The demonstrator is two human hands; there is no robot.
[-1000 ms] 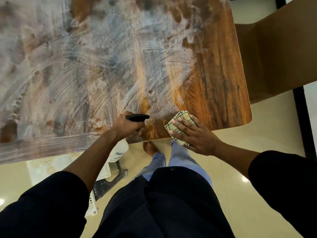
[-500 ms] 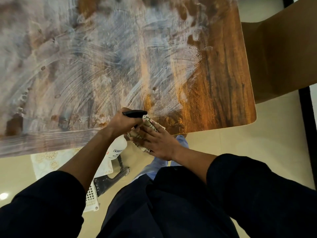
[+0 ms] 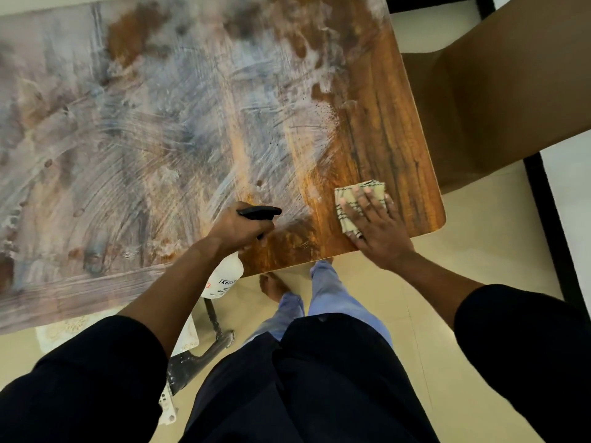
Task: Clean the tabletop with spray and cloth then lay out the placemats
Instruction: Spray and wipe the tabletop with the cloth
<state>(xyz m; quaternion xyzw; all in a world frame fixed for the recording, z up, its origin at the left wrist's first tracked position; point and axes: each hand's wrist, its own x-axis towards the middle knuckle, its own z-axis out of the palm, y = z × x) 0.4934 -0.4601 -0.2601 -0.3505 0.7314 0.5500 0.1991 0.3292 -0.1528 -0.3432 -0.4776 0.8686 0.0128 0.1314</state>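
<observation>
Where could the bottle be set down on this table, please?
The table is bare beyond the cloth along its right edge, and across the smeared left. The near right corner is crowded: the left hand grips the bottle and the right hand presses the cloth.

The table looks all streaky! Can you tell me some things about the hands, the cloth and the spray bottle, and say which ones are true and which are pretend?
1. The right hand presses flat on the folded cloth. True.
2. The cloth lies in the middle of the table. False: it lies near the table's right-hand near corner.
3. The left hand holds the spray bottle. True.
4. The bottle's black nozzle points at the floor. False: it points right, over the table, toward the cloth.
5. Placemats are laid on the tabletop. False: none lies on it yet, only white smears.
</observation>
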